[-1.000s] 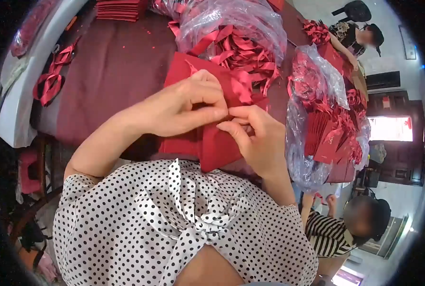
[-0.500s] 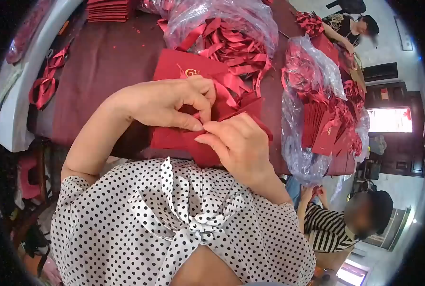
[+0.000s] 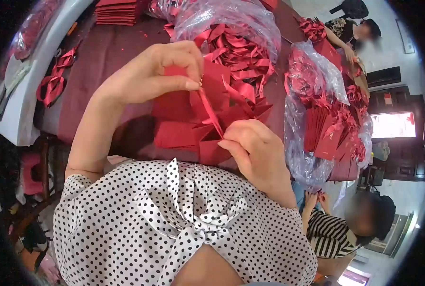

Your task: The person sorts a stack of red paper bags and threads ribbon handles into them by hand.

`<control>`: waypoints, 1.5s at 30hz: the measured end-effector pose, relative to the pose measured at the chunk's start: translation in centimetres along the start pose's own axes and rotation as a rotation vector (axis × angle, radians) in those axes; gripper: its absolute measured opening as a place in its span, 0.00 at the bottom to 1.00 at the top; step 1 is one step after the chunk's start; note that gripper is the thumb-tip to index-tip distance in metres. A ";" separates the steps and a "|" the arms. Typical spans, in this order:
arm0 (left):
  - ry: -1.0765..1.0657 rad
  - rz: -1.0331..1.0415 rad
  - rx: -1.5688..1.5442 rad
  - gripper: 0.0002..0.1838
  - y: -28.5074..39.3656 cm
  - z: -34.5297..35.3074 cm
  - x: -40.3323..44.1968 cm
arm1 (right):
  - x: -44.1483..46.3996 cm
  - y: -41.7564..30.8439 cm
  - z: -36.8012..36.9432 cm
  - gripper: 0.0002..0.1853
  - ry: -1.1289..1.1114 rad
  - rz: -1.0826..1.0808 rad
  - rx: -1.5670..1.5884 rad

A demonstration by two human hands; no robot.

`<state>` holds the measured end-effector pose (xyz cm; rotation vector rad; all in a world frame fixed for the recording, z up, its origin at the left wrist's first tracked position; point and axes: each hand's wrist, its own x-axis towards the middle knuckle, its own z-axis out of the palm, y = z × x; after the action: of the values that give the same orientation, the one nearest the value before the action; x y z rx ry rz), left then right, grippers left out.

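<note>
A red ribbon (image 3: 211,112) runs taut and slanted between my two hands. My left hand (image 3: 162,71) is closed, pinching its upper end between thumb and fingertips. At the lower end my right hand (image 3: 257,150) is closed on the rim of a small red paper bag (image 3: 213,152), where the ribbon enters the opening. Its curled fingers hide part of the bag and the ribbon's end. Another red ribbon loop (image 3: 245,91) stands up behind the bag. More red paper bags (image 3: 174,136) lie flat under and beside it.
A heap of red ribbons (image 3: 241,55) in clear plastic (image 3: 222,19) lies behind my hands. Folded red bags (image 3: 117,13) are stacked at the far left, with a loose ribbon (image 3: 54,86) nearby. Plastic-wrapped bags (image 3: 324,131) cover the right side, where two people work.
My left hand has risen up and away from my right hand, drawing the ribbon out straight. My right hand has shifted slightly right and down, still at the bag.
</note>
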<state>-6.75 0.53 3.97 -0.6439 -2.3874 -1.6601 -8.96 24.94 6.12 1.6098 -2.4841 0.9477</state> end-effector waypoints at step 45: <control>0.007 -0.033 0.164 0.14 2.2 2.8 0.6 | -0.2 0.0 -0.2 0.13 0.069 -0.222 -0.098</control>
<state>-6.03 3.89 5.06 -0.5721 -2.5086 -1.4555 -8.92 25.17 6.21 1.7435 -2.2125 0.8247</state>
